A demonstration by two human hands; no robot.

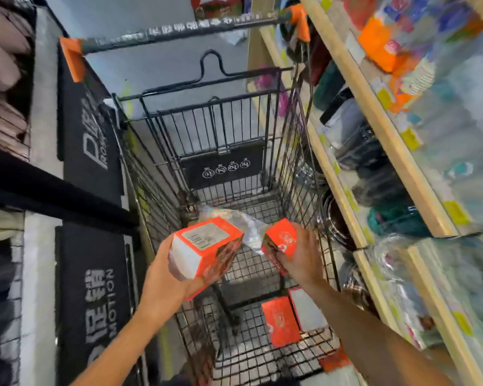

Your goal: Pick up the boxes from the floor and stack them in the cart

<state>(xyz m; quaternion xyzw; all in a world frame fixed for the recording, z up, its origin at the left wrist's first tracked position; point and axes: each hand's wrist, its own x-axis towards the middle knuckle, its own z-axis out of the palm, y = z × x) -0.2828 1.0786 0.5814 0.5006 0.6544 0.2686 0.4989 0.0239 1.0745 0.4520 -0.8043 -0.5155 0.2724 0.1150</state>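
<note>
L hand (162,277) clenched round large orange box (204,250), held over cart (140,174) interior, long axis tilted, label face up. R hand (301,257) fingers wrapped on smaller orange box (280,238), just beside the first; crinkled foil wrap (248,227) between them. Two boxes already flat on cart floor (279,320), below and nearer than R hand. Judgement: R hand closer to that pair, so lower its box there first. Shelving (374,112) close on right.

Even, bright indoor light with faint shadows, wide-angle bending at the edges, and heavy motion blur smearing the wooden shelves of colourful goods (418,140) on the right.
</note>
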